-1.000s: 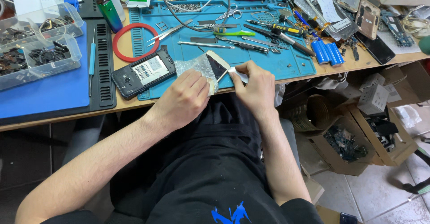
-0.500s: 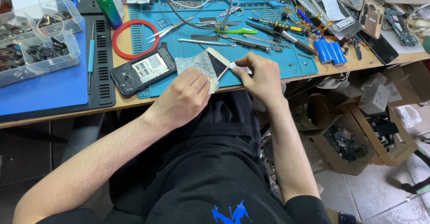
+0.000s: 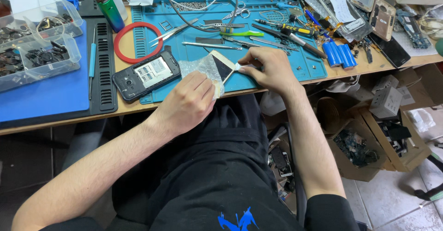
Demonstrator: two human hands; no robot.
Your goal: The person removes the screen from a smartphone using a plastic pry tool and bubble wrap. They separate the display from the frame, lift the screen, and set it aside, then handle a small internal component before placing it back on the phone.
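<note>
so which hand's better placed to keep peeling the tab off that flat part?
Probably right: the right hand already pinches the white tab, while the left hand pins the flat part in crinkled wrap.

Bare forearms, short black sleeves, a black shirt with a small blue mark at its lower front.

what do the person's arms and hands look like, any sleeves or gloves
Both hands are bare: no gloves, rings or watch show on the left hand or the right hand. The forearms are uncovered too. A short black sleeve shows at the right upper arm, matching the black top with a blue mark.
</note>
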